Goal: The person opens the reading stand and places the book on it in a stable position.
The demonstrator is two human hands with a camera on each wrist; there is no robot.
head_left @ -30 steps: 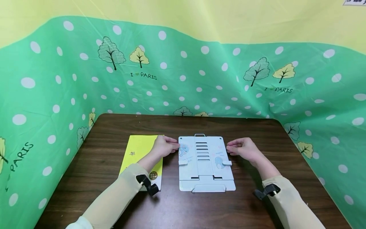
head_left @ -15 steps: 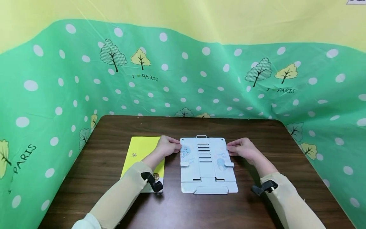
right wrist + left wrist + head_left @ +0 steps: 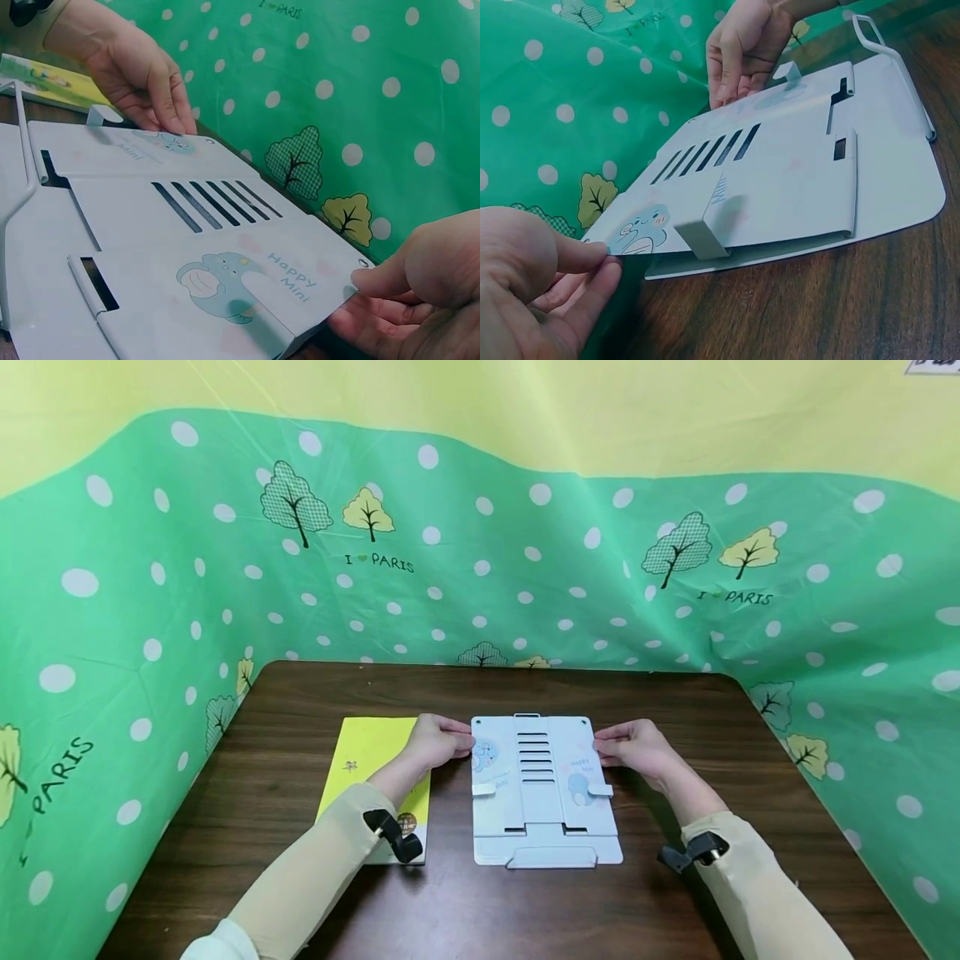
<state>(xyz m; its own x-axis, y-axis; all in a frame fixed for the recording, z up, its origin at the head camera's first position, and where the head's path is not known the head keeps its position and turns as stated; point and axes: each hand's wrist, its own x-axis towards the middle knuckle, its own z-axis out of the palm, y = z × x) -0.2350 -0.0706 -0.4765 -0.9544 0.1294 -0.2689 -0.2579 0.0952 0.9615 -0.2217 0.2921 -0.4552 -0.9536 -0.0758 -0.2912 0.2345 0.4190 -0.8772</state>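
Observation:
A white metal book stand [image 3: 540, 806] with slots and cartoon prints lies in front of me. My left hand [image 3: 435, 743] pinches its upper panel [image 3: 780, 187] near the far left corner, thumb on top and fingers below. On the opposite edge, my right hand [image 3: 639, 750] pinches the same panel by the far right corner. In the left wrist view the panel slopes up from its hinge, leaving a narrow gap above the base plate [image 3: 907, 202]. Small page clips [image 3: 700, 231] stick up at the panel's sides. The wire ledge [image 3: 551, 858] is at the near edge.
A yellow book [image 3: 375, 743] lies left of the stand, partly under my left forearm. The dark wooden table [image 3: 637, 910] ends at a green and yellow printed cloth [image 3: 525, 543] behind and at both sides. Black camera mounts [image 3: 393, 835] sit on both wrists.
The far end of the stand's upper panel has risen slightly, covering more of the wire loop behind it. Both hands keep their grip on its sides. The head view has shifted a little.

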